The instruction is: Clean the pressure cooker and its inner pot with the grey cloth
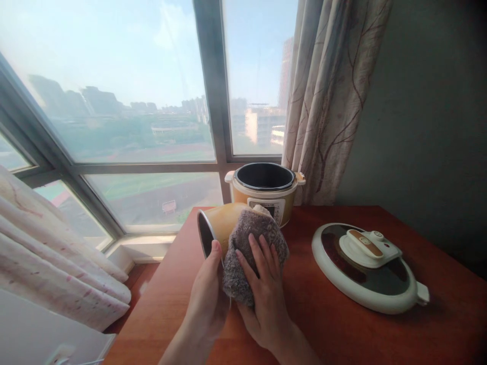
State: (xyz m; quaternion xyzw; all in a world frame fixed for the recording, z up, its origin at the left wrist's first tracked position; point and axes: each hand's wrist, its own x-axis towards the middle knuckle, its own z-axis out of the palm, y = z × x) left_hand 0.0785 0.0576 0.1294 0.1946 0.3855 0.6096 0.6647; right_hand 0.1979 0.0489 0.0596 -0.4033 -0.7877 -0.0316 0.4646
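A golden inner pot (227,215) with a dark inside is tipped on its side, its mouth facing left. My left hand (207,289) grips it near the rim, thumb up along the edge and the other fingers hidden. Over the pot's outer wall lies a fluffy grey cloth (238,276), which my right hand (264,286) presses against the pot with its fingers spread. Just behind stands the electric pressure cooker body (238,195), open at the top with a dark interior. On the right its white-rimmed lid (327,271) rests on the table, handle side up.
The reddish-brown wooden table (152,329) carries everything. Large windows (140,126) rise behind and to the left. A patterned curtain (335,91) hangs behind the cooker, and another curtain (49,268) is at the left.
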